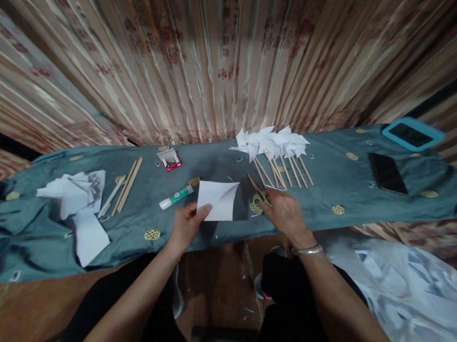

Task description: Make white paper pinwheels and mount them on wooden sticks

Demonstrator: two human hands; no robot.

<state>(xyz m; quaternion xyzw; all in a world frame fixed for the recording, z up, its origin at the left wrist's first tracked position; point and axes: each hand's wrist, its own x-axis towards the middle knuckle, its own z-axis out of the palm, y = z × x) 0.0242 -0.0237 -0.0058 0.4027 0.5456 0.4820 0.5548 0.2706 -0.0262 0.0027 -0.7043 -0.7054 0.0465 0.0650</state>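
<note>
My left hand [189, 222] pinches a square sheet of white paper [217, 196] by its lower left corner, thumb on top. A diagonal crease runs toward the sheet's upper right corner. To the right, my right hand [285, 212] has its fingers closed on the yellow-green handles of a pair of scissors [257, 198], which lie at the table with their blades pointing up and left. Just beyond the scissors lie several white paper pinwheels [270, 141] on wooden sticks [293, 172]. A glue stick [176, 197] rests to the left of the sheet.
On the cloth-covered table [327, 189] stands an open small red-and-white box [170, 159] of metal bits. Loose wooden sticks [130, 185] and white paper sheets [89, 237] lie left. A black phone [387, 173] and blue-framed device [413, 133] lie right. A plastic bag [410, 287] sits below.
</note>
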